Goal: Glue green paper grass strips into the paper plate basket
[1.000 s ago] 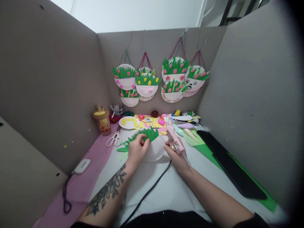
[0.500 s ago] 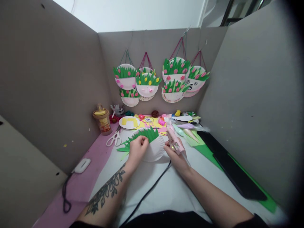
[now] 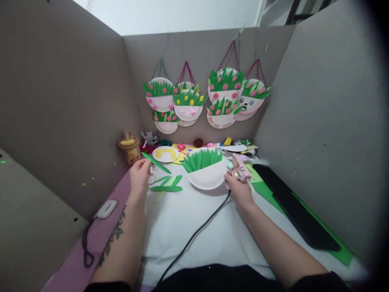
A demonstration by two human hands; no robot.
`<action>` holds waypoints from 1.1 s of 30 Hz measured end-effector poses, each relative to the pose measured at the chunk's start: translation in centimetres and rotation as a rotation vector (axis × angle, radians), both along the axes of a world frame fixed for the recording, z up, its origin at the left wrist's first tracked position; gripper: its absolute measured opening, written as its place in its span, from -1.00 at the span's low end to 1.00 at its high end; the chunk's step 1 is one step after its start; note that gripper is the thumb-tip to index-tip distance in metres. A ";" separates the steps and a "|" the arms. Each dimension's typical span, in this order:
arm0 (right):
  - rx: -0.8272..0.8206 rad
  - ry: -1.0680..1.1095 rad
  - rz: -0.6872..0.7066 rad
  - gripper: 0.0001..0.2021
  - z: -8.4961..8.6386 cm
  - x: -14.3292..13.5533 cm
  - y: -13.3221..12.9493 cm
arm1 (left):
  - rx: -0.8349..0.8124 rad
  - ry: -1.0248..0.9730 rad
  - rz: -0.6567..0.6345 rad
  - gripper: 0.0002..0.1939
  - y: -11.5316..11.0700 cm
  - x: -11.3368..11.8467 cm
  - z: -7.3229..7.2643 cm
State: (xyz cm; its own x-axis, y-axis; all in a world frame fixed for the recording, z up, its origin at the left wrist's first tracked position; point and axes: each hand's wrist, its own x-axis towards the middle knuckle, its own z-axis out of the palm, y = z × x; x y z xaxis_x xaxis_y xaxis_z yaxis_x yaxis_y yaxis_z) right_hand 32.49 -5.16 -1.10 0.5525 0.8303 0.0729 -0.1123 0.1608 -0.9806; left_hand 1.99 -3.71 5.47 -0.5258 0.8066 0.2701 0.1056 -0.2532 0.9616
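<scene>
Plate (image 3: pixel 208 178): centre of your dial, white front half facing you, its straight edge slanting up toward two o'clock.
Grass (image 3: pixel 203 159): green blades fanned along that edge, standing out of the plate from ten to one.
Right hand (image 3: pixel 238 188): at four, your fingers wrapped round the gun, their tips at the plate's rim; you cannot tell from this view whether they press on it.
Gun (image 3: pixel 242 171): pink, in that hand, nose tipped toward eleven, a small light glowing on its side.
Cord (image 3: pixel 194 234): black, running from below your right hand toward seven.
Left hand (image 3: pixel 139 174): at nine, well apart from the plate, fingertips pressed together, pinching a leaf.
Leaf (image 3: pixel 159 164): green, sloping from ten down toward four at your fingertips.
Leaves (image 3: pixel 167 188): dark and pale green, crossed over one another on the worktop (image 3: pixel 170 227), between your left hand and the plate.
Scissors (image 3: pixel 154 177): white loop showing at your left hand's three o'clock, partly hidden.
Oval (image 3: pixel 165 160): white, bearing yellow pieces, at ten.
Cup (image 3: pixel 132 153): just beyond your left hand.
Case (image 3: pixel 107 209): white, dark strap attached, at eight.
Pad (image 3: pixel 294 202): black, at four, well beyond your right hand.
Hangings (image 3: pixel 188 113): on the back wall, eleven to one, flowers pink or yellow.
</scene>
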 end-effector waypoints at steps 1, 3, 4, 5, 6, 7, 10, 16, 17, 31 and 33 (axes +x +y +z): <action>0.005 0.080 -0.025 -0.72 0.1 0.2 0.4 | -0.119 0.066 -0.098 -0.85 0.5 -1.0 -0.4; 0.041 0.188 -0.068 -0.73 0.4 0.4 0.9 | -0.287 0.261 -0.277 -0.84 1.0 -2.3 -1.1; 0.056 0.216 -0.077 -0.72 0.6 0.4 0.9 | -0.331 0.365 -0.357 -0.82 1.0 -2.6 -1.4; 0.061 0.230 -0.079 -0.72 0.7 0.3 0.9 | -0.350 0.469 -0.422 -0.81 1.1 -2.6 -1.7; 0.060 0.235 -0.069 -0.72 0.9 0.2 0.8 | -0.352 0.573 -0.474 -0.81 1.1 -2.4 -1.8; 0.057 0.233 -0.054 -0.73 1.0 0.0 0.8 | -0.344 0.678 -0.514 -0.81 1.1 -2.1 -1.9; 0.040 0.215 -0.030 -0.75 0.9 -0.2 0.6 | -0.336 0.980 -0.522 -0.81 1.6 -0.5 -2.2; 0.040 0.256 -0.027 -0.73 0.6 -0.3 0.7 | -0.425 1.270 -0.222 -0.74 3.5 -0.2 -3.8; 0.037 0.252 -0.026 -0.73 0.6 -0.4 0.6 | -0.435 1.307 -0.224 -0.76 3.6 -0.4 -4.2; -0.014 0.072 0.102 -0.72 -0.9 -0.7 0.3 | -0.016 0.577 -0.012 -0.76 2.9 0.0 -2.2; -0.026 0.046 0.133 -0.71 -1.0 -1.0 -0.2 | -0.001 0.396 -0.121 -0.76 1.9 1.1 -1.7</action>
